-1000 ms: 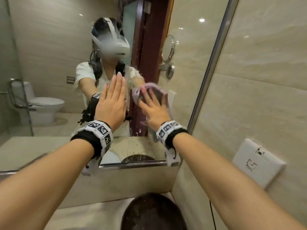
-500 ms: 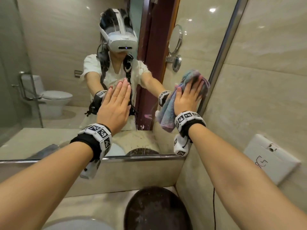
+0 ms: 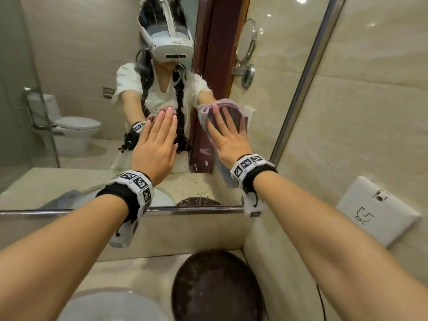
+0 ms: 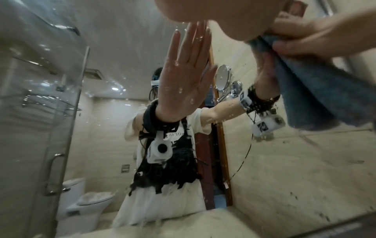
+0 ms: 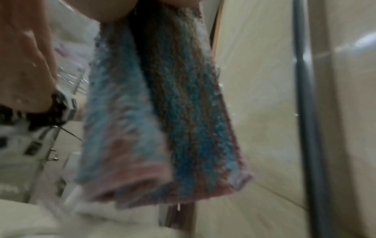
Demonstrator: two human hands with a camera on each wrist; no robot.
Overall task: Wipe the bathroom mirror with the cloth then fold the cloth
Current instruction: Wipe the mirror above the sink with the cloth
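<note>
Bathroom: droplets dot mirror.
Right hand: flat fingers press cloth to glass.
Left hand: open, braced.
Progress: wiping underway; folding left.

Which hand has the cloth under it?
The right hand. It presses the pink and blue cloth flat against the mirror. The left hand lies bare on the glass, with nothing under it.
</note>
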